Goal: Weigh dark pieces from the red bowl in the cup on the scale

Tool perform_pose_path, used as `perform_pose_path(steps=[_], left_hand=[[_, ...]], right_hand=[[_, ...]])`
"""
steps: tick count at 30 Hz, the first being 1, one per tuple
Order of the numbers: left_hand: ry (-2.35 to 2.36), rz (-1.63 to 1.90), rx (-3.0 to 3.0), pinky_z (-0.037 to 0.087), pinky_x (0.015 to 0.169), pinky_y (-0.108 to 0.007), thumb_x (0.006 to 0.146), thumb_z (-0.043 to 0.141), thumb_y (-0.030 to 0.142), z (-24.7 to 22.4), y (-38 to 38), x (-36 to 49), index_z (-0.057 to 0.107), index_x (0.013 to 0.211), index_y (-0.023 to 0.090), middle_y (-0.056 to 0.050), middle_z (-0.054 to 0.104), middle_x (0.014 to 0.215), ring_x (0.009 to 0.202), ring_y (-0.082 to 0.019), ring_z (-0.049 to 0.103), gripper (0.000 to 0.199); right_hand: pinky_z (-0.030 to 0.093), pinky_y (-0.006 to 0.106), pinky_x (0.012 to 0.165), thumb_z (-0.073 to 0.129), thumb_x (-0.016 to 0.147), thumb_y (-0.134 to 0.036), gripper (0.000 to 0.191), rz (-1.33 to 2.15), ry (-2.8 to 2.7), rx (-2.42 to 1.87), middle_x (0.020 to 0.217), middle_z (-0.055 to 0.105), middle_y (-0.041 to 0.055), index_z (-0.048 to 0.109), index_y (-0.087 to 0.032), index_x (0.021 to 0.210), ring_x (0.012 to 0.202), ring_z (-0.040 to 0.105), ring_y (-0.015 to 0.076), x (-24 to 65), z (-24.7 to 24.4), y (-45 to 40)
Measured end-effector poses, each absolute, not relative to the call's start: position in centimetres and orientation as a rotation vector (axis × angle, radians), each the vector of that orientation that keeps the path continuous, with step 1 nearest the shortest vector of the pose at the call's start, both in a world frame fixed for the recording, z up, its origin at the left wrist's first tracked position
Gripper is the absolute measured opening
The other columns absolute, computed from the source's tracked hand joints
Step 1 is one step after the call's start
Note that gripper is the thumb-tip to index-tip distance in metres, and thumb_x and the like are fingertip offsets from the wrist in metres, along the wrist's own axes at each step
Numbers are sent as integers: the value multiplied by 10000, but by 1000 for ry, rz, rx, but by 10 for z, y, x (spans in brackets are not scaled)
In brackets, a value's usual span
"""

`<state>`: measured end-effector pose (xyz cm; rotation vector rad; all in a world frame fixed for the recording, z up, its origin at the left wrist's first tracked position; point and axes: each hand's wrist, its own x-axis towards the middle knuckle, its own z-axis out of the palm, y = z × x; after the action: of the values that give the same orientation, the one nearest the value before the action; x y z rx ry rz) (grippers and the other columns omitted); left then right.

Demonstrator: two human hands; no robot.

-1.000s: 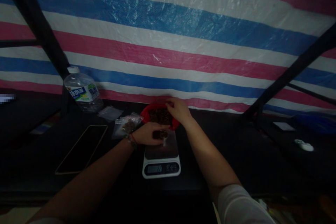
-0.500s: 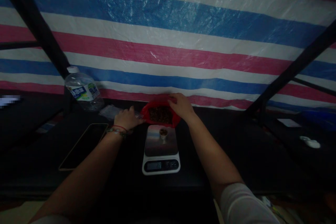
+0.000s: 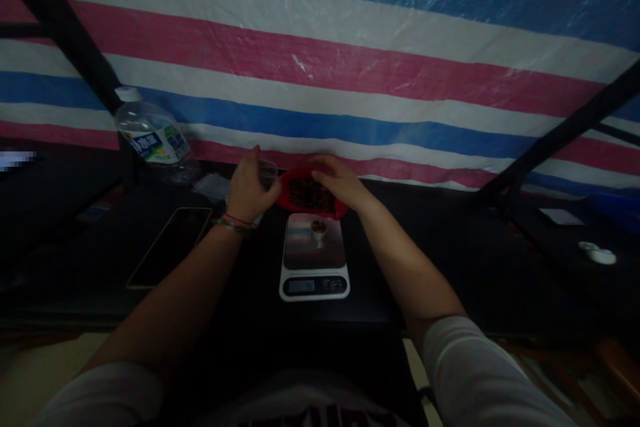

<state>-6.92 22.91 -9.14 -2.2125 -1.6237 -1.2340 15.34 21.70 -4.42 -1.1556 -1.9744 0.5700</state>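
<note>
My left hand [image 3: 246, 192] is wrapped around a clear plastic cup [image 3: 269, 172], just left of a red pouch [image 3: 285, 199]. Small dark brown pieces [image 3: 311, 195], perhaps beans, fill the pouch's open mouth. My right hand [image 3: 343, 181] grips the pouch's far right rim, fingers partly hidden behind it. In front of the pouch lies a white kitchen scale [image 3: 314, 287] with a metal top. A small round cup [image 3: 319, 232] with brown contents stands upright on that top. The digits on its display are too blurred to read.
A large clear bottle [image 3: 155, 140] leans at the back left, beside a crumpled clear bag [image 3: 213, 185]. A phone [image 3: 170, 247] lies near my left forearm. White earbuds [image 3: 597, 252] and a white card [image 3: 561, 216] lie right. Striped sheeting [image 3: 350, 60] hangs behind.
My left hand has turned upright and lifted, now with the clear cup plainly in its grasp. My right hand stays at the pouch. The camera has tilted down.
</note>
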Motion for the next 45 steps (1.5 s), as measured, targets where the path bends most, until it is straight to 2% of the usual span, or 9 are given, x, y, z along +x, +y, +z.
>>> perform_pose_path(steps=[5,10,13,21,26,30,35,40,45], left_hand=[[-1308,-1264,-2463,400,1016,-471,758,591,333,-102,217,-47,273,1445,91,-172,543,1247,1172,-324,509,795],[-1163,-1234,-2568,405,1006,-475,752,588,316,-109,210,-34,246,1467,98,-175,532,1261,1178,-329,499,822],[-1058,-1245,-2590,411,995,-493,736,604,322,-112,208,-30,234,1478,120,-171,538,1252,1160,-332,510,854],[-1098,-1304,-2613,412,1009,-486,687,672,364,-113,208,-29,351,1396,132,-161,534,1268,1189,-330,498,812],[-1178,-1413,-2627,466,925,-415,752,627,354,-116,212,-30,516,1145,145,-118,598,1080,1039,-267,570,459],[-1362,-1527,-2545,486,862,-385,773,613,381,-120,219,-35,524,1049,158,-93,608,993,949,-244,598,365],[-1633,-1622,-2388,499,745,-337,728,648,354,-125,226,-40,505,1015,174,-54,606,901,812,-212,614,368],[-1808,-1689,-2201,504,707,-330,671,671,306,-129,230,-41,487,1062,169,-46,596,883,766,-207,619,453],[-1715,-1791,-2187,511,855,-366,655,666,251,-131,233,-43,465,1196,153,-107,612,1084,965,-244,630,585]], right_hand=[[469,283,904,486,907,-173,244,759,-2104,-1043,1052,686,-2,682,-210,1049,969,625,127,134,-49,209],[434,256,884,543,851,-128,178,512,-2226,-1017,935,696,17,715,-172,828,955,613,145,130,-48,207],[436,245,774,531,813,-96,188,494,-2353,-1118,821,691,29,706,-149,768,811,620,146,131,-49,206],[390,253,683,643,744,-160,37,480,-2457,-1117,775,659,30,674,-142,747,738,575,146,132,-47,207],[408,265,752,489,793,-77,171,532,-2365,-1066,858,639,34,643,-140,832,809,565,142,150,-34,206],[426,247,696,533,703,-40,374,740,-2428,-1161,916,635,24,594,-141,1057,774,570,134,176,-19,201],[441,230,691,736,612,-139,585,1025,-2848,-1059,1069,639,48,574,-157,1173,840,595,154,177,-27,200],[422,216,642,747,631,-206,377,996,-2928,-1010,915,660,12,640,-167,991,780,595,146,162,-48,209],[411,213,609,698,682,-228,326,765,-2592,-1229,891,674,9,619,-177,994,733,602,137,171,-47,215]])
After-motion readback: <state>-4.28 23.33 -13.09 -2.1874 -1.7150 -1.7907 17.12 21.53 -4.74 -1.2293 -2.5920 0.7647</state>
